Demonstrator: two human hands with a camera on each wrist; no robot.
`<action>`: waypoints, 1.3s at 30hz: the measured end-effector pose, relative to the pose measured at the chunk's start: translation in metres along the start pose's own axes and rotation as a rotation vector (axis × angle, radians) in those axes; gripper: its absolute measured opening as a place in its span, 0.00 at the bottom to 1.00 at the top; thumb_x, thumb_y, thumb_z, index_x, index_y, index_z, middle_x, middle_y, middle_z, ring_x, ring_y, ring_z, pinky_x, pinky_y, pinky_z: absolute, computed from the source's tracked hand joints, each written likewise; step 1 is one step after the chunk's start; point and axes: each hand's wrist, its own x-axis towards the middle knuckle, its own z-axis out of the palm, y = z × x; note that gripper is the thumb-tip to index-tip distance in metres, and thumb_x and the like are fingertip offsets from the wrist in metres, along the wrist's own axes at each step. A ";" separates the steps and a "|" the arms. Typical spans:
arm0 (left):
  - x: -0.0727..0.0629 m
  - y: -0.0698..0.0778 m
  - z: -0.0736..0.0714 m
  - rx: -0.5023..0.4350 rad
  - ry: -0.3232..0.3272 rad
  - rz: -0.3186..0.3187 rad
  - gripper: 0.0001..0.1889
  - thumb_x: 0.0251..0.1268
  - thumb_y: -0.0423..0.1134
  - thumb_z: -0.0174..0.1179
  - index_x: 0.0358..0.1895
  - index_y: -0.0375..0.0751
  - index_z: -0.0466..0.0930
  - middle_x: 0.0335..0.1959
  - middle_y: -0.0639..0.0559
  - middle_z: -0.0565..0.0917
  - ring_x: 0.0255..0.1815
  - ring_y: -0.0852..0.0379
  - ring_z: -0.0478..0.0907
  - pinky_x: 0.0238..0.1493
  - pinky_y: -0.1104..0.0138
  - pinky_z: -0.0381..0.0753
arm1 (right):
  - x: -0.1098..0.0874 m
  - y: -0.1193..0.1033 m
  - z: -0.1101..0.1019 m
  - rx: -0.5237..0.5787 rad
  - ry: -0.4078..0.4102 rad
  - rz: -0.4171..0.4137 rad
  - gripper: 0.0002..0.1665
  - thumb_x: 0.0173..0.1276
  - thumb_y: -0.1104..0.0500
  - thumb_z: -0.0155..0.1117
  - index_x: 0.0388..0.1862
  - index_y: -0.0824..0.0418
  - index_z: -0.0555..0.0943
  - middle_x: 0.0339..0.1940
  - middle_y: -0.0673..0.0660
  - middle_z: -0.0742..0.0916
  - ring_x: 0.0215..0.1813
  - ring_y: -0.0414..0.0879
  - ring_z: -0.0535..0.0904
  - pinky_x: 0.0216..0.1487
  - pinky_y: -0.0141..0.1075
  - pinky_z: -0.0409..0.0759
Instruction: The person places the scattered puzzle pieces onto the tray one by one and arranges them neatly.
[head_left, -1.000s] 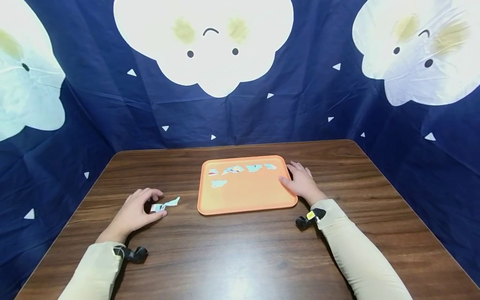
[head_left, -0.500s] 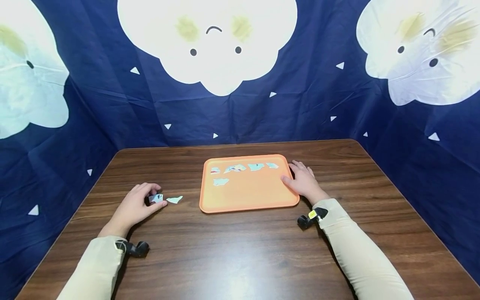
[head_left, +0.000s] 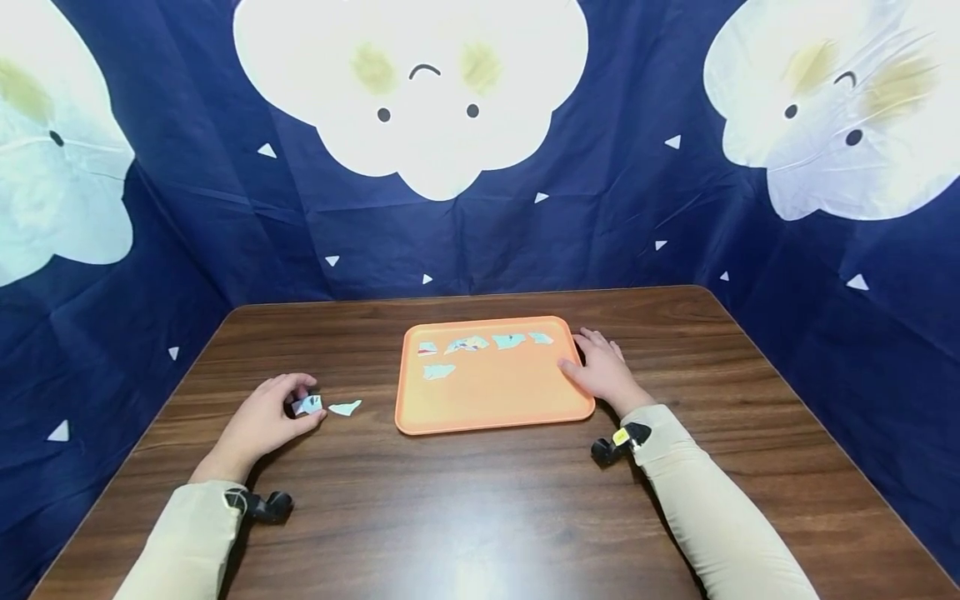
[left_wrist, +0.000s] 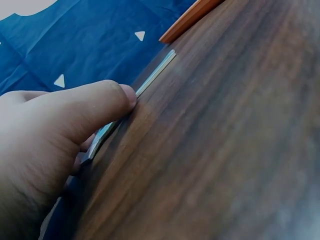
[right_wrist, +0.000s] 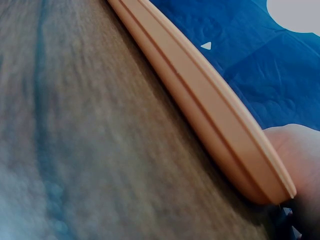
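Observation:
On the left of the table, my left hand (head_left: 258, 427) bends its thumb and fingers about a torn picture piece (head_left: 309, 405), light blue with dark marks, lying flat. The thumb (left_wrist: 107, 100) hides part of it in the left wrist view. A second torn piece (head_left: 345, 408), pale and narrow, lies just right of the thumb tip. My right hand (head_left: 606, 372) grips the right rim of an orange tray (head_left: 495, 400), thumb over the inside and fingers along the outer side. The tray's outer wall (right_wrist: 210, 110) fills much of the right wrist view.
Several torn picture pieces lie in the tray: most form a row along its far side, such as a multicoloured piece (head_left: 467, 344), with a pale blue piece (head_left: 438, 372) below. A dark blue cloth (head_left: 465, 242) with clouds hangs behind the brown wooden table (head_left: 450, 500).
The left hand has turned the dark-marked piece and drawn it left, so it now lies apart from the narrow piece. The right hand stays on the tray; the head view shifts slightly.

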 end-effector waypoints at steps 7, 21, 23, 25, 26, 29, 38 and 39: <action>0.012 0.012 0.006 -0.019 0.026 -0.058 0.25 0.51 0.48 0.76 0.50 0.39 0.81 0.35 0.50 0.80 0.35 0.54 0.75 0.38 0.57 0.73 | 0.000 -0.001 0.001 -0.005 -0.013 0.007 0.43 0.72 0.41 0.58 0.74 0.70 0.67 0.77 0.70 0.66 0.79 0.67 0.54 0.75 0.64 0.46; 0.049 0.059 0.027 -0.031 0.020 -0.109 0.28 0.56 0.55 0.73 0.55 0.43 0.79 0.37 0.50 0.82 0.36 0.52 0.78 0.40 0.53 0.75 | 0.001 0.002 0.000 -0.001 -0.019 0.015 0.43 0.72 0.41 0.57 0.74 0.70 0.67 0.77 0.70 0.66 0.79 0.67 0.53 0.76 0.64 0.45; 0.053 0.064 0.028 -0.046 0.016 -0.113 0.29 0.56 0.56 0.72 0.55 0.43 0.79 0.37 0.50 0.82 0.36 0.52 0.78 0.42 0.52 0.74 | 0.001 0.001 0.000 0.005 -0.017 0.014 0.43 0.72 0.41 0.57 0.74 0.70 0.67 0.77 0.70 0.66 0.79 0.67 0.54 0.76 0.64 0.45; 0.056 0.070 0.030 -0.055 0.012 -0.119 0.29 0.56 0.56 0.72 0.56 0.42 0.79 0.38 0.50 0.82 0.36 0.52 0.78 0.45 0.50 0.73 | 0.001 0.001 0.001 0.007 -0.018 0.015 0.43 0.72 0.41 0.58 0.74 0.69 0.67 0.77 0.70 0.66 0.79 0.67 0.53 0.76 0.64 0.45; 0.058 0.073 0.031 -0.059 0.016 -0.119 0.29 0.56 0.56 0.72 0.55 0.42 0.79 0.37 0.50 0.82 0.36 0.52 0.78 0.46 0.50 0.73 | 0.001 0.001 0.001 0.006 -0.018 0.017 0.43 0.72 0.41 0.58 0.74 0.69 0.67 0.77 0.70 0.66 0.79 0.67 0.53 0.76 0.64 0.45; 0.064 0.082 0.035 -0.056 0.031 -0.115 0.29 0.54 0.57 0.72 0.55 0.43 0.79 0.37 0.50 0.82 0.36 0.51 0.78 0.48 0.49 0.72 | 0.001 0.000 0.000 0.002 -0.024 0.022 0.43 0.72 0.41 0.58 0.75 0.69 0.67 0.77 0.70 0.66 0.80 0.67 0.53 0.76 0.64 0.45; 0.081 0.110 0.048 -0.049 0.064 -0.069 0.28 0.51 0.55 0.74 0.51 0.43 0.80 0.35 0.50 0.81 0.36 0.52 0.78 0.45 0.53 0.69 | 0.000 -0.002 -0.001 -0.003 -0.027 0.029 0.43 0.72 0.42 0.58 0.75 0.69 0.66 0.77 0.70 0.65 0.80 0.67 0.53 0.76 0.63 0.45; 0.082 0.113 0.049 -0.048 0.065 -0.062 0.28 0.51 0.55 0.73 0.51 0.43 0.80 0.35 0.50 0.81 0.36 0.53 0.78 0.44 0.53 0.68 | 0.000 -0.001 -0.001 -0.003 -0.028 0.030 0.43 0.72 0.42 0.58 0.75 0.69 0.66 0.77 0.70 0.65 0.80 0.67 0.53 0.76 0.63 0.45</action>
